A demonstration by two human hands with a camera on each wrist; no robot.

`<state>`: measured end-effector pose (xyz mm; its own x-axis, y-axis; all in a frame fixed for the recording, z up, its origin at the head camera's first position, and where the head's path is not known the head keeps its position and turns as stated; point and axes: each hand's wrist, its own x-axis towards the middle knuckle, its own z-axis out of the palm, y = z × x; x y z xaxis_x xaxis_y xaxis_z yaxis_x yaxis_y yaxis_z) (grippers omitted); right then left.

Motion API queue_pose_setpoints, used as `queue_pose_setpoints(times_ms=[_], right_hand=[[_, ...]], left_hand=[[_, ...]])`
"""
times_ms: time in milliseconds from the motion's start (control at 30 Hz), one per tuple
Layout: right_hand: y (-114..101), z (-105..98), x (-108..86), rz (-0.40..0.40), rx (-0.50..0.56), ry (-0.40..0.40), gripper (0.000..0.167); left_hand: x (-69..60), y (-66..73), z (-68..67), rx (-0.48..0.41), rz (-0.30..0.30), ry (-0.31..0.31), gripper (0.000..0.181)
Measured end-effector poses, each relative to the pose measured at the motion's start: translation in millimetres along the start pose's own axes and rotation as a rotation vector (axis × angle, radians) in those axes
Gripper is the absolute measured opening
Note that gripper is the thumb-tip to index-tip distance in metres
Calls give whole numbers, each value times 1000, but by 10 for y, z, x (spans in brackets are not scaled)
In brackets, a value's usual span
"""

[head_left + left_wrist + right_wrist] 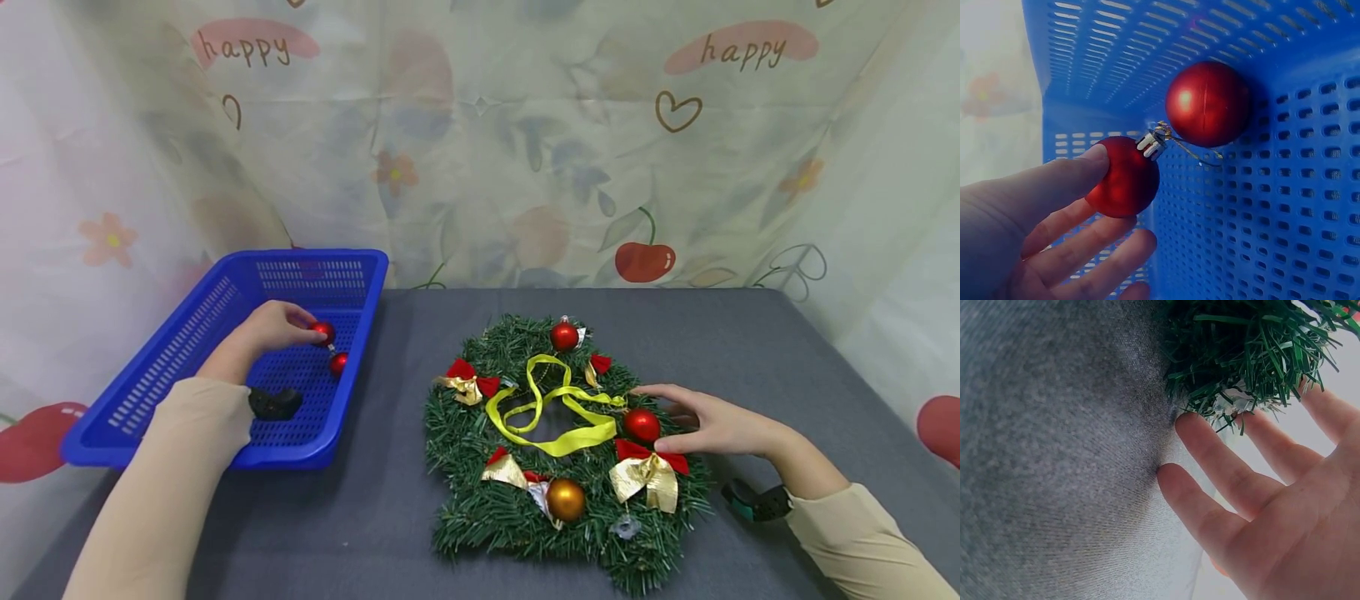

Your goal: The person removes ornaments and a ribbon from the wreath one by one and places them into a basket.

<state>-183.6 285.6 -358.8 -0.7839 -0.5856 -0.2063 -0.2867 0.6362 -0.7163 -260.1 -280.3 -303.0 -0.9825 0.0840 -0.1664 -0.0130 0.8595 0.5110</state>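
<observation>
Inside the blue basket (255, 454), my left hand (277, 325) pinches a red Christmas ball (1125, 181) between thumb and fingers. The ball has a silver cap with a gold string. Another red ball (1209, 103) lies close beside it in the basket. On the table to the right is a green wreath (468, 442) with red and gold bows, a red ball (642, 425), a gold ball (566, 500) and a loose yellow ribbon (558, 446). My right hand (723, 423) rests at the wreath's right edge, its fingers spread and touching the greenery.
A grey cloth covers the table (375, 533). Behind it hangs a printed curtain (480, 167). The basket's raised walls surround my left hand. Dark wrist devices show below both hands, including one (757, 502) near the wreath's right side.
</observation>
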Motion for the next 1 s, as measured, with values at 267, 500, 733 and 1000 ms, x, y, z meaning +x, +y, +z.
queue_pose_setpoints(times_ms=[267, 500, 733, 1000], right_hand=[[4, 2, 0, 4, 12, -6, 63], [1, -3, -2, 10, 7, -4, 63], [5, 1, -4, 8, 10, -4, 63], [-6, 0, -2, 5, 3, -1, 63]], left_hand=[[-9, 1, -15, -7, -44, -79, 49], [2, -4, -16, 0, -50, -100, 49], [23, -16, -3, 1, -24, -62, 48], [-10, 58, -15, -40, 58, 21, 47]])
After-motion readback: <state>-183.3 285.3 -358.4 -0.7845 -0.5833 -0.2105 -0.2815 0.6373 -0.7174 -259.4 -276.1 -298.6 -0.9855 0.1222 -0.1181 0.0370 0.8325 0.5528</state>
